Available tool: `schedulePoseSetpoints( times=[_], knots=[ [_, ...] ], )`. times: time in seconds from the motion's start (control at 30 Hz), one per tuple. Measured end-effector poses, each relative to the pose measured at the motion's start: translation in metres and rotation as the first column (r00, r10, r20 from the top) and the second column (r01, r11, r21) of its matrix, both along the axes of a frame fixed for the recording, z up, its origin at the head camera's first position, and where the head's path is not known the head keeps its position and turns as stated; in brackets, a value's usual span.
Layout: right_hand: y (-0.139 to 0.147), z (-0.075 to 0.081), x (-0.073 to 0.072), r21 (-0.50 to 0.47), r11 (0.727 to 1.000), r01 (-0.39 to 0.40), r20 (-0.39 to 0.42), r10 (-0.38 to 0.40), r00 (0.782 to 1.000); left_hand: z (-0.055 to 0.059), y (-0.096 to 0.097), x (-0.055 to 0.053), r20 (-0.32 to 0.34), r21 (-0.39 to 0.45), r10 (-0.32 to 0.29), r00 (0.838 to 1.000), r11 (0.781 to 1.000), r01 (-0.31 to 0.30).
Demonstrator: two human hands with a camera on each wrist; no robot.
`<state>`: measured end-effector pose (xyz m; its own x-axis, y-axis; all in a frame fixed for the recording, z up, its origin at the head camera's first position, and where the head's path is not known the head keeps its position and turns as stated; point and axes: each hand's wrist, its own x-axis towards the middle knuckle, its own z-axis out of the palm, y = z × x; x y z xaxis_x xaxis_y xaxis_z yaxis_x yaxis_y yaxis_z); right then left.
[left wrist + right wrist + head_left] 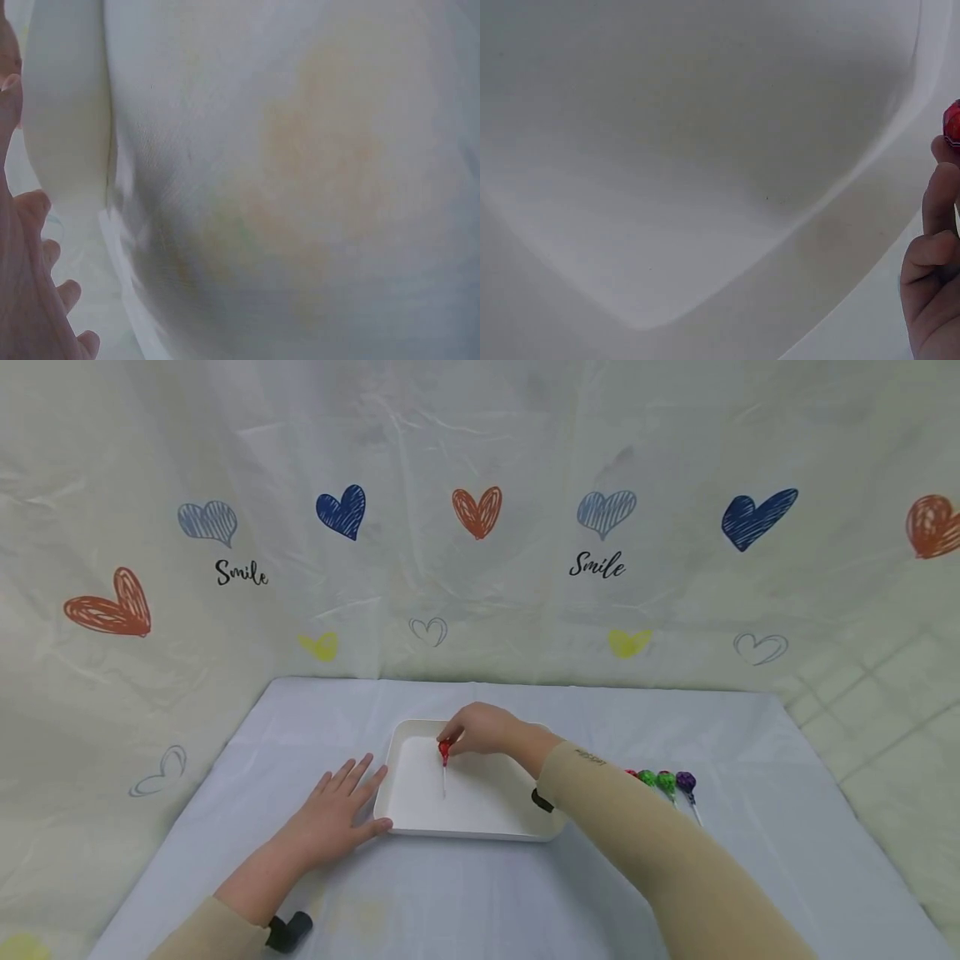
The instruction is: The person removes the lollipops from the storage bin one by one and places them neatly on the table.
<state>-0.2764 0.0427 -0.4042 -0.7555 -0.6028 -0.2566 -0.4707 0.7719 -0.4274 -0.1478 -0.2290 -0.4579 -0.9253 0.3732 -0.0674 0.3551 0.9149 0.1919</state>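
A lollipop with a red wrapped head (445, 748) and a white stick is pinched in the fingers of my right hand (483, 729). It is over the left part of a white rectangular tray (480, 836), its stick pointing toward me. In the right wrist view the red head (952, 126) shows at the right edge, at the fingertips. My left hand (337, 818) has its fingers spread at the tray's left side, thumb at the near left corner. Part of the left hand (37, 292) appears along the left edge of its wrist view.
To the right of the tray, several lollipops lie in a row on the white tablecloth, among them a green one (666, 780) and a purple one (686, 782); my right sleeve (637, 827) partly covers the row. Behind the table hangs a pale curtain (480, 593) printed with hearts.
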Motion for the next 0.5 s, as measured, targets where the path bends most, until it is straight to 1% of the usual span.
schedulePoseSetpoints(
  times=[0.1, 0.37, 0.5],
  knots=[
    [0.009, 0.002, -0.001, -0.004, 1.000, -0.007, -0.030, 0.007, 1.000, 0.000, -0.001, 0.001, -0.008, 0.006, -0.005, 1.000, 1.000, 0.005],
    [0.039, 0.010, 0.002, -0.057, 0.997, 0.044, -0.011, -0.044, 0.999, 0.003, -0.003, 0.004, -0.021, 0.040, -0.025, 0.999, 0.999, 0.026],
    [0.059, 0.012, 0.002, -0.065, 0.995, 0.073, -0.016, -0.075, 0.997, 0.001, -0.003, 0.004, -0.023, 0.045, -0.028, 0.999, 0.999, 0.029]
  ],
)
